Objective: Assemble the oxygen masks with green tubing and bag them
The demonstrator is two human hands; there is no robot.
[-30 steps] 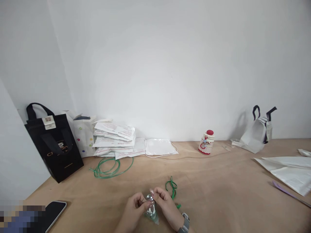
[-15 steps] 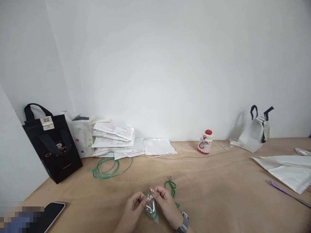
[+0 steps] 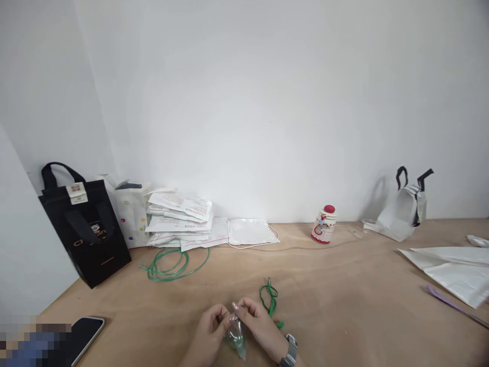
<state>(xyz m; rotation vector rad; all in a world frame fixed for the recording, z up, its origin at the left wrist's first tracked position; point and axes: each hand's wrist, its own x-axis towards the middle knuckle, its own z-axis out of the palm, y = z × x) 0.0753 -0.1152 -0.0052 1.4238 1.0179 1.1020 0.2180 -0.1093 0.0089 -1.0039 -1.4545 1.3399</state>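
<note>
Both my hands meet low in the middle of the view over the wooden table [image 3: 344, 295]. My left hand [image 3: 209, 331] and my right hand [image 3: 260, 323] pinch the top of a small clear plastic piece [image 3: 236, 339] with a green tint, which hangs between them. My right wrist wears a watch [image 3: 290, 351]. A thin green strap [image 3: 270, 298] lies looped on the table just beyond my right hand.
A black paper bag [image 3: 86, 229] and a spotted white bag [image 3: 132, 214] stand at the back left, beside a stack of white packets [image 3: 181, 219] and coiled green tubing [image 3: 170, 265]. A phone [image 3: 84, 331], a small red-topped jar [image 3: 324, 224], a white bag [image 3: 405, 209] and white sheets [image 3: 454, 270] also lie about.
My hands and the clear piece have sunk slightly lower in view. Their pinch on it stays the same.
</note>
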